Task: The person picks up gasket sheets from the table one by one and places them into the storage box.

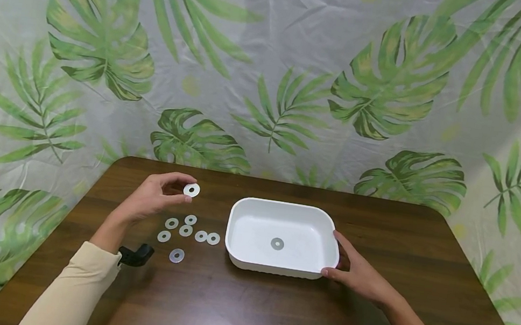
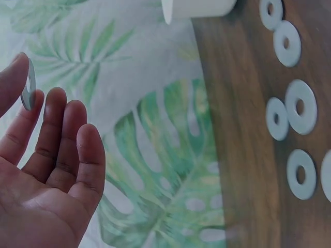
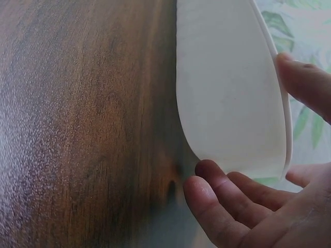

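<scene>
Washer, a flat white ring, sits pinched between the thumb and fingertip of the left hand, raised above the brown table with the other fingers loosely spread. Six more washers lie scattered on the wood just below that hand, to the left of the white tray, which holds one grey washer in its middle. The right hand rests against the tray's right end, thumb on the rim and fingers relaxed along the wall.
</scene>
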The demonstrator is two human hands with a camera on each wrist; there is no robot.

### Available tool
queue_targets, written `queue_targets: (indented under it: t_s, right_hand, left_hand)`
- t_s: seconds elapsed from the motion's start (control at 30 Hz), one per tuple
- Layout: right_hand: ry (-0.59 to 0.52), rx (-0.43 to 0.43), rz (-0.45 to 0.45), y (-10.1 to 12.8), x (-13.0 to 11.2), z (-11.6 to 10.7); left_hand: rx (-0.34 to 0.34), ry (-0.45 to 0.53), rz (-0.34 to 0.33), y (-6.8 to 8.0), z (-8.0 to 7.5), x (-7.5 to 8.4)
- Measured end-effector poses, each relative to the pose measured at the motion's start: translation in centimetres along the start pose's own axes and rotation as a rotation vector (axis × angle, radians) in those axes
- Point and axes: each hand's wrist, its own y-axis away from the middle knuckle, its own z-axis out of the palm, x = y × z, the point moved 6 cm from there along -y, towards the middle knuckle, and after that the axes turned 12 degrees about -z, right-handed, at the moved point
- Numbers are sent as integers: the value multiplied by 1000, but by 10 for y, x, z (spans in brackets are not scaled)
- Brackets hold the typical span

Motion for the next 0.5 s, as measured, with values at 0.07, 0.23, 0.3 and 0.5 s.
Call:
queue_targets:
  t_s: [0.07, 0.23, 0.3, 0.5]
  right_hand:
    - [5, 0, -4, 0, -1, -1]
    - [-3, -3, -15, 0, -2, -2]
    - [-11, -5, -22, 1, -2, -1]
    - [-14, -13, -47, 1, -3, 0]
  left_hand:
    - [-13, 2, 17, 3, 2, 8]
    - [-45, 11, 56, 5, 9, 25]
    - [-49, 2, 68, 4, 12, 31]
    - [-49, -36, 110, 1, 20, 45]
